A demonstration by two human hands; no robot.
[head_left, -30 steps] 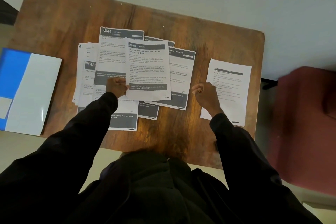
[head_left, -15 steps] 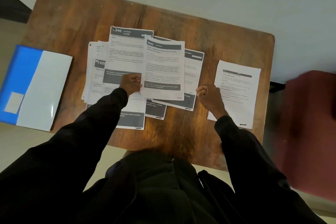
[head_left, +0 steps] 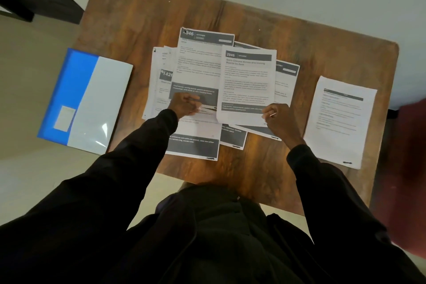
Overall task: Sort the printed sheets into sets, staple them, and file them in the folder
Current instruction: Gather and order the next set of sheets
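I log the right hand (head_left: 281, 120) pinching the top 2946 sheet (head_left: 247, 85) by its lower corner above the fanned pile (head_left: 193, 143) on the table (head_left: 253, 7), the left hand (head_left: 185, 105) curled on that pile, its grip unreadable, underlying sheets mostly covered.

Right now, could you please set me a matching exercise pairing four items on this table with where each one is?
Things:
1. blue-and-white folder
2. sheet headed 1426
3. Store Cleaned Knives sheet
4. lone sheet

Places:
A. pinched by the right hand
B. right of the pile, apart from it
C. overhanging the table's left edge
D. left side of the pile, partly covered

Pairs: 1-C, 2-D, 3-A, 4-B.
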